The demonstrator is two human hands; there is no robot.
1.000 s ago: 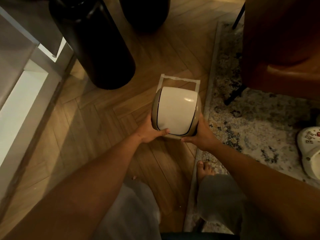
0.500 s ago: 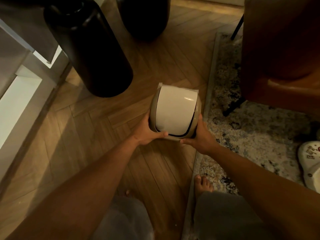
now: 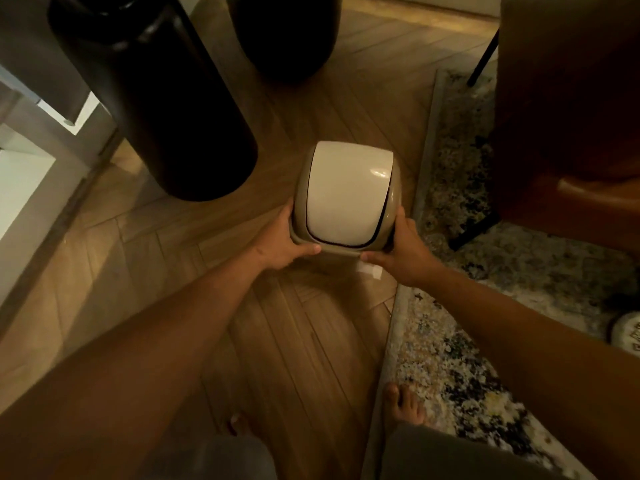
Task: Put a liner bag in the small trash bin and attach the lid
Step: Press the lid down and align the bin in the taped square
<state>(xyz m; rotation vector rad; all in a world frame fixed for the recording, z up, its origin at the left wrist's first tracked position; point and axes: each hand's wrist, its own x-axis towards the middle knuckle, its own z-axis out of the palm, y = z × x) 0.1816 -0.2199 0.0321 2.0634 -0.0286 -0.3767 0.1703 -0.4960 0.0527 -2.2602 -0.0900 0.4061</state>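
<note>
Both hands clasp the bin (image 3: 346,202) from opposite sides, left hand (image 3: 282,245) and right hand (image 3: 403,252) equally near, its lid (image 3: 348,194) facing up, just right of the black cylinder (image 3: 156,98).

Floor (image 3: 304,358): wooden herringbone boards.
Tall dark vase (image 3: 156,98): standing on the boards, upper left.
Second dark vase (image 3: 284,32): behind it, near the top edge.
Patterned rug (image 3: 485,271): along the right.
Brown leather chair (image 3: 568,109): on the rug.
White clog (image 3: 627,332): at the right edge.
</note>
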